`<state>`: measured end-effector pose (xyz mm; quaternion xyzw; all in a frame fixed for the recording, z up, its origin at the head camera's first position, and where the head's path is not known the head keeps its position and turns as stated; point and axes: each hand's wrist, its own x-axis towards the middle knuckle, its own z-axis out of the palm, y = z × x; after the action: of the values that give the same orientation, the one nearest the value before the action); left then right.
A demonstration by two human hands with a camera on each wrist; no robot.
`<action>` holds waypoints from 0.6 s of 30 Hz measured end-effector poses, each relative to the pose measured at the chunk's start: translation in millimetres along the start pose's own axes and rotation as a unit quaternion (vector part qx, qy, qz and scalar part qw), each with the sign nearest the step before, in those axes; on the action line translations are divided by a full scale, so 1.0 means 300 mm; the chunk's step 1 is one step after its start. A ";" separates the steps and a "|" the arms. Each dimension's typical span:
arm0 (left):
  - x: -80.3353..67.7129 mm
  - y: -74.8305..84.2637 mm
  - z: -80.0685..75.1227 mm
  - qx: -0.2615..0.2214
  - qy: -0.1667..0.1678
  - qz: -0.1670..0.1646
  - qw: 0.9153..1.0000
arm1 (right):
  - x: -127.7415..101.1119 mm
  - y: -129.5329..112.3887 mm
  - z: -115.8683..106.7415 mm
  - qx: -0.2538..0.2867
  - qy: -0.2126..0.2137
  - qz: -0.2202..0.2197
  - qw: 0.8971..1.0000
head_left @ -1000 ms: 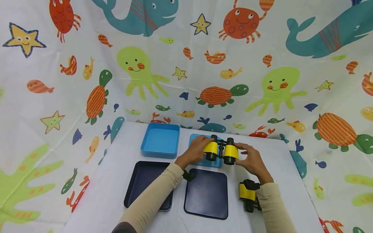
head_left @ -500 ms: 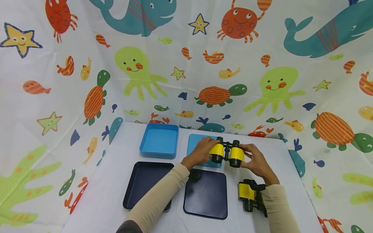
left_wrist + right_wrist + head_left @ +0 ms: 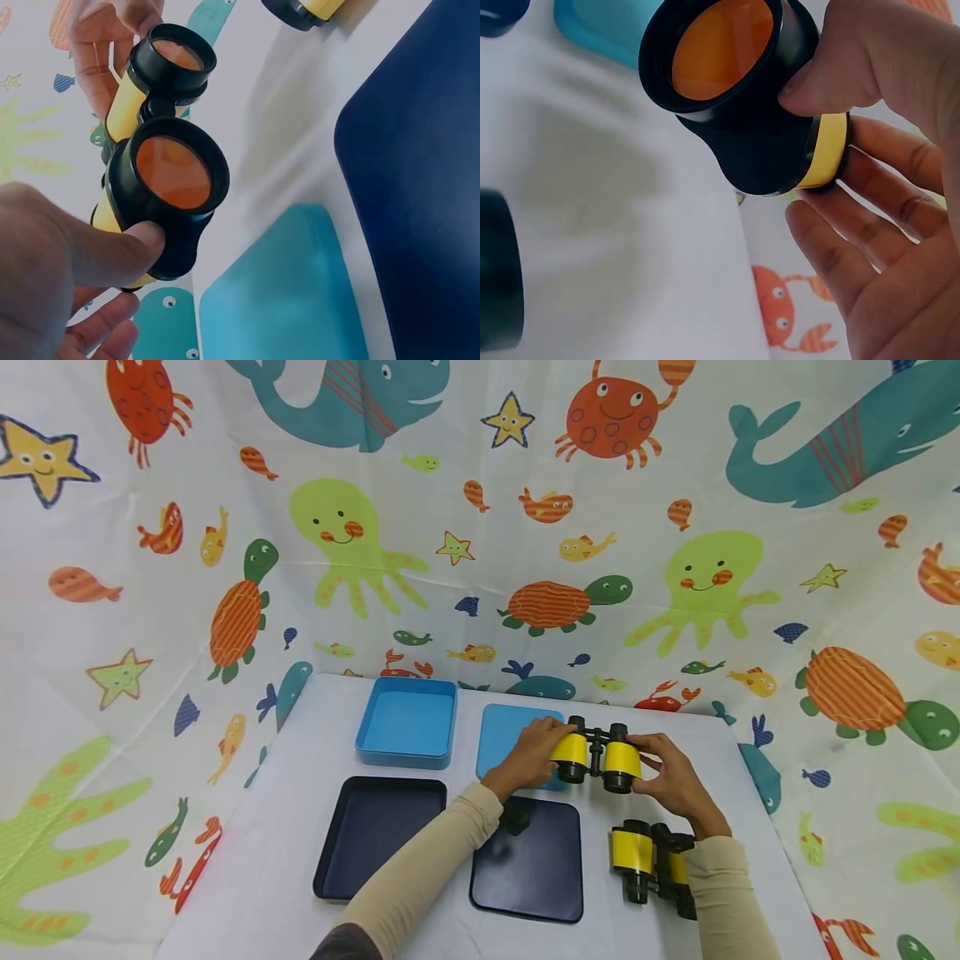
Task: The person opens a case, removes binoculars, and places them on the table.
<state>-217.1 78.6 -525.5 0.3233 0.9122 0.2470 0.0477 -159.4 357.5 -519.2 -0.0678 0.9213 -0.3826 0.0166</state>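
Yellow-and-black toy binoculars (image 3: 597, 760) are held up between both hands, just above the white table (image 3: 247, 893). The left hand (image 3: 530, 753) grips the left barrel, its thumb curled against the black rim of an orange lens (image 3: 174, 171) in the left wrist view. The right hand (image 3: 671, 774) grips the right barrel, thumb pressed on the black housing and fingers curved behind the yellow band, as the right wrist view shows (image 3: 870, 90).

Just under the left hand lies a flat light-blue lid (image 3: 504, 739); further to its left sits a light-blue tray (image 3: 406, 727). Nearer the person than the hands, a dark navy lid (image 3: 536, 872) lies beneath the left forearm, with a dark navy tray (image 3: 375, 839) beside it. A second pair of yellow binoculars (image 3: 643, 856) rests on the table close below the right wrist.
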 end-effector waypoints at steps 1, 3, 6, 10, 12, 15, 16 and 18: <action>0.002 0.003 0.003 0.004 -0.002 0.001 1.000 | -0.001 0.006 -0.002 -0.001 -0.001 0.004 1.000; 0.007 0.010 0.008 0.008 -0.004 0.002 1.000 | -0.001 0.015 -0.004 -0.003 -0.003 0.011 1.000; 0.017 0.019 0.017 0.007 -0.004 0.002 1.000 | 0.001 0.030 -0.008 -0.007 -0.006 0.024 1.000; 0.033 0.030 0.035 0.004 -0.006 -0.002 1.000 | 0.005 0.048 -0.012 -0.016 -0.014 0.047 0.999; 0.042 0.035 0.045 0.006 -0.010 -0.004 1.000 | 0.006 0.055 -0.014 -0.017 -0.016 0.057 0.998; 0.055 0.040 0.064 0.008 -0.011 -0.004 1.000 | 0.007 0.070 -0.020 -0.017 -0.021 0.065 0.998; 0.059 0.041 0.070 0.011 -0.012 -0.005 1.000 | 0.007 0.076 -0.023 -0.017 -0.022 0.066 0.997; 0.068 0.044 0.083 0.016 -0.014 -0.006 1.000 | 0.007 0.088 -0.029 -0.019 -0.026 0.067 0.997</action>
<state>-219.5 110.5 -539.2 0.3219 0.9173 0.2276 0.0565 -165.3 381.6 -531.6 -0.0162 0.9301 -0.3612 0.0646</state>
